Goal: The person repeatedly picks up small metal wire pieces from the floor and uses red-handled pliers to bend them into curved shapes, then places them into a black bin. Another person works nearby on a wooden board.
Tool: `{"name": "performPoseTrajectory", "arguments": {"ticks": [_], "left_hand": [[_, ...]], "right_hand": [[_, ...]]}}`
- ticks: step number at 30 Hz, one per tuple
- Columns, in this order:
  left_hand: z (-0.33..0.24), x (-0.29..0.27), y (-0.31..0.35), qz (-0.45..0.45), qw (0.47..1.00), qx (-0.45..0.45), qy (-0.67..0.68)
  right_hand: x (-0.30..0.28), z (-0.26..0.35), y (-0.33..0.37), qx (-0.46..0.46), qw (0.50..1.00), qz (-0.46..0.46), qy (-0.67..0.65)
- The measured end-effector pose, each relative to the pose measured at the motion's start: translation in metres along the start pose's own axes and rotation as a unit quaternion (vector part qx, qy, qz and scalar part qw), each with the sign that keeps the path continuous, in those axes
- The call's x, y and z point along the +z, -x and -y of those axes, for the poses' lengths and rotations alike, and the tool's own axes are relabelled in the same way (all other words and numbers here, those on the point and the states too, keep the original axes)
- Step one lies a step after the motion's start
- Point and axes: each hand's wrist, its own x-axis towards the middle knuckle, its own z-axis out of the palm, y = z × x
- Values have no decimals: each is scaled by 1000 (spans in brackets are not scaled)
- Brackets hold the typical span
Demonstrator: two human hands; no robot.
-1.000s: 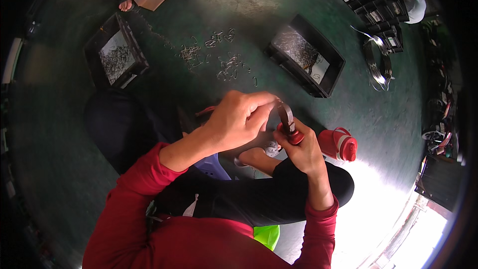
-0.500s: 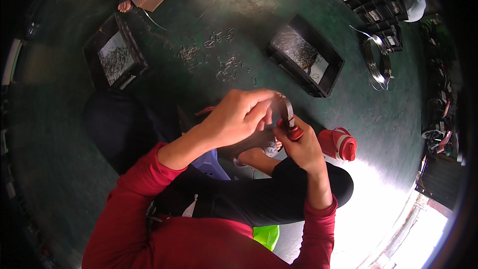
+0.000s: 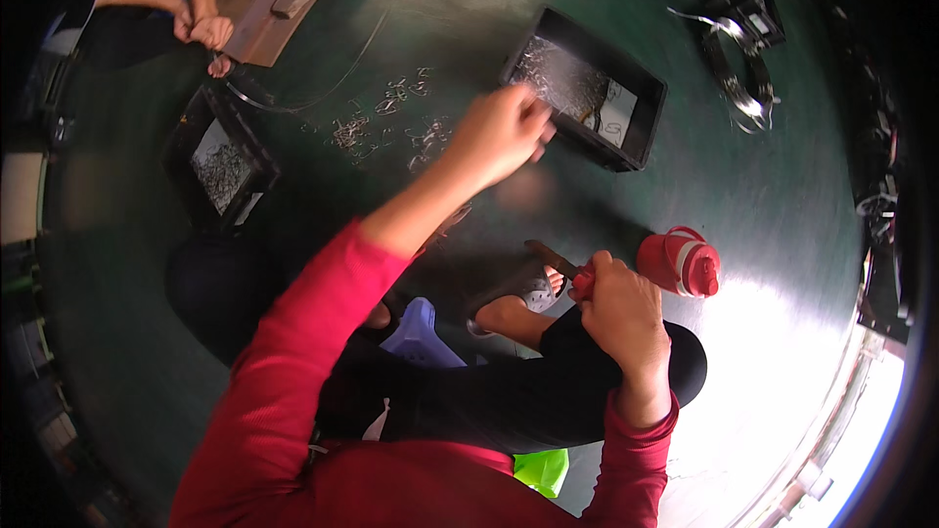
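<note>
My left hand (image 3: 504,132) is stretched forward over the floor, at the near left corner of a black crate (image 3: 641,142). Its fingers are curled in and blurred; whatever they hold, if anything, is hidden. Small bent wire pieces and a white sheet lie inside that crate. My right hand (image 3: 626,313), above my right knee, grips a red-handled hand tool (image 3: 558,259) with a dark, curved metal head pointing left; its exact kind is unclear. Loose bent wire pieces (image 3: 352,132) are scattered on the green floor left of my left hand.
A second black crate (image 3: 256,142) with wire pieces stands at left. A red jug (image 3: 678,262) is beside my right hand. Beyond lies a coil of wire (image 3: 738,83). A co-worker's hands (image 3: 207,31) are by a brown board (image 3: 259,10). A blue stool (image 3: 419,337) is near my legs.
My left hand has left the tool's head and moved forward to the crate. My right hand has lowered slightly and turned, its tool now pointing left. More of the co-worker's arms shows.
</note>
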Motion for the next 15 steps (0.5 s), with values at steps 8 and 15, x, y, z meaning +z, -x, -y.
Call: {"name": "performPoseTrajectory", "arguments": {"ticks": [8, 15], "left_hand": [[91, 10, -144, -37, 958, 58, -277], [253, 5, -93, 153, 908, 87, -381]], "right_hand": [[7, -19, -3, 19, 1000, -22, 4], [2, -16, -12, -5, 1000, 14, -18]]}}
